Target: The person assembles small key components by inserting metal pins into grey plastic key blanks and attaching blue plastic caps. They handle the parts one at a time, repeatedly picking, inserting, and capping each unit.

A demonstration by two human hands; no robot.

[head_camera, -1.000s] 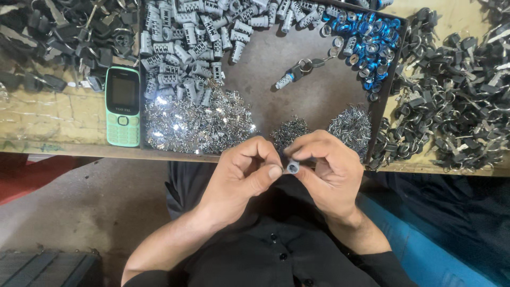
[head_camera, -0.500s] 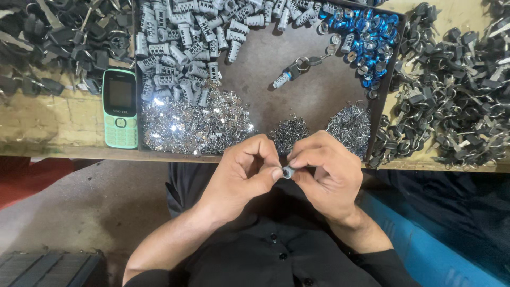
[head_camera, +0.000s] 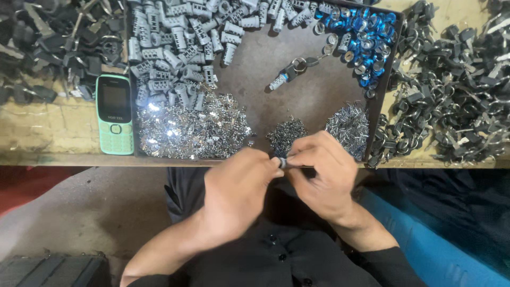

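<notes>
My left hand (head_camera: 239, 191) and my right hand (head_camera: 324, 178) meet just below the bench's front edge, over my lap. Both pinch a small grey metal cylinder (head_camera: 281, 162) between their fingertips; most of it is hidden by the fingers. Just beyond them lies a dark tray (head_camera: 297, 95) holding a heap of grey lock cylinders (head_camera: 180, 37), a shiny pile of thin metal plates (head_camera: 191, 127), a small pile of tiny dark pins (head_camera: 287, 135), a pile of small springs (head_camera: 348, 125) and blue-ringed caps (head_camera: 366, 37). A key stuck in a cylinder (head_camera: 289, 72) lies mid-tray.
A green push-button phone (head_camera: 114, 114) lies on the wooden bench left of the tray. Heaps of black-headed keys (head_camera: 451, 90) cover the bench at right, and dark parts (head_camera: 48, 48) are piled at left. Blue fabric (head_camera: 441, 250) is by my right knee.
Both hands shifted slightly up toward the bench edge, still pinching the small cylinder. The view moved a little; the tray's contents stay put.
</notes>
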